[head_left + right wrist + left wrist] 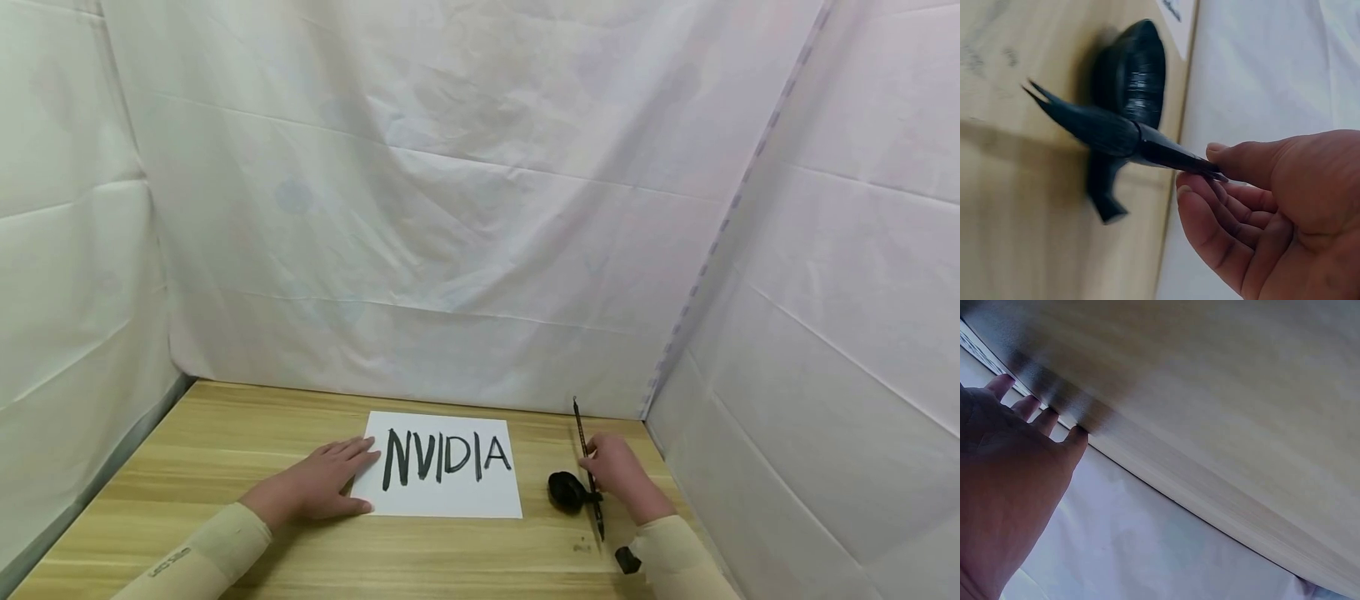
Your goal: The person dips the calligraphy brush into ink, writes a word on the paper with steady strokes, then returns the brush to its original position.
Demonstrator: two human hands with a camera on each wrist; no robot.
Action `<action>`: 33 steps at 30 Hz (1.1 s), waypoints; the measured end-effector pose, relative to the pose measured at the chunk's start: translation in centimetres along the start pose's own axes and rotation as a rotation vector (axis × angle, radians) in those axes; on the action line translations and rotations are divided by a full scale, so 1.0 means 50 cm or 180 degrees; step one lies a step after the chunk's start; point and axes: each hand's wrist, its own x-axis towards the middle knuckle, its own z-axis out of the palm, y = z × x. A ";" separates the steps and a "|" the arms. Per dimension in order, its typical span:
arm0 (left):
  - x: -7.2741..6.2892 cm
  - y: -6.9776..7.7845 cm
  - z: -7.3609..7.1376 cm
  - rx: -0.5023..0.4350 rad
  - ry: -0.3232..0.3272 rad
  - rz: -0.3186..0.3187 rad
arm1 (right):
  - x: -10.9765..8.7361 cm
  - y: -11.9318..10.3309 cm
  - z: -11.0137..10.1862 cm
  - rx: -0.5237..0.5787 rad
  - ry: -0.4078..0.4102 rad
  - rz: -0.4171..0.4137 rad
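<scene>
My left hand [330, 482] rests with spread, straight fingers at the left edge of a white sheet of paper [450, 503]. Bold black letters, "NVIDIA" [457, 456], run across that sheet. At the right, my right hand [613, 468] pinches a dark calligraphy brush [581, 432] by its handle, between thumb and fingers. The right wrist view shows the brush's black bristles [1094, 130] with a split tip, pointing away from the hand. Beside the brush is a small black ink dish [564, 492] with a stubby handle [1104, 194], which the brush overlaps in both views.
A small black block [627, 560] lies near the right forearm. Dark smudges [581, 546] mark the wooden table [420, 554] in front of the dish. White cloth sheets [450, 250] hang behind the table and along both sides.
</scene>
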 end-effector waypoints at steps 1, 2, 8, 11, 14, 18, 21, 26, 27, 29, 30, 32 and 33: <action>0.000 0.000 0.000 0.0003 0.0003 0.0003 | 0.002 0.003 0.005 -0.0029 0.0014 -0.0001; -0.001 0.000 0.000 0.0005 0.0007 0.0006 | 0.003 0.006 0.009 -0.0054 0.0023 -0.0005; -0.001 -0.001 -0.002 0.0020 0.0017 0.0007 | 0.019 0.022 0.027 -0.0106 0.0047 0.0018; 0.000 -0.003 -0.002 0.0020 0.0012 -0.0002 | 0.026 0.026 0.030 -0.0159 0.0062 0.0008; 0.000 -0.005 0.000 0.0011 0.0001 -0.0011 | 0.033 0.032 0.033 -0.0175 0.0041 0.0050; -0.001 -0.007 0.003 0.0006 -0.0006 -0.0017 | 0.040 0.041 0.037 -0.0147 0.0012 0.0103; 0.000 -0.008 0.004 0.0026 -0.0004 -0.0022 | 0.046 0.046 0.038 -0.0155 0.0038 0.0068; 0.000 -0.008 0.002 0.0049 -0.0008 -0.0023 | 0.054 0.047 0.039 -0.0231 0.0070 -0.0024; 0.000 -0.007 0.001 0.0044 -0.0008 -0.0021 | 0.055 0.046 0.039 -0.0238 0.0064 -0.0024; 0.000 -0.006 0.000 0.0038 -0.0007 -0.0022 | 0.056 0.049 0.041 -0.0260 0.0065 -0.0046; -0.001 -0.005 -0.001 0.0034 -0.0008 -0.0022 | 0.056 0.050 0.042 -0.0274 0.0062 -0.0058; -0.001 -0.004 -0.001 0.0023 -0.0009 -0.0024 | 0.058 0.055 0.046 -0.0268 0.0055 -0.0043; -0.002 -0.003 -0.001 0.0019 -0.0007 -0.0023 | 0.059 0.058 0.047 -0.0276 0.0055 -0.0059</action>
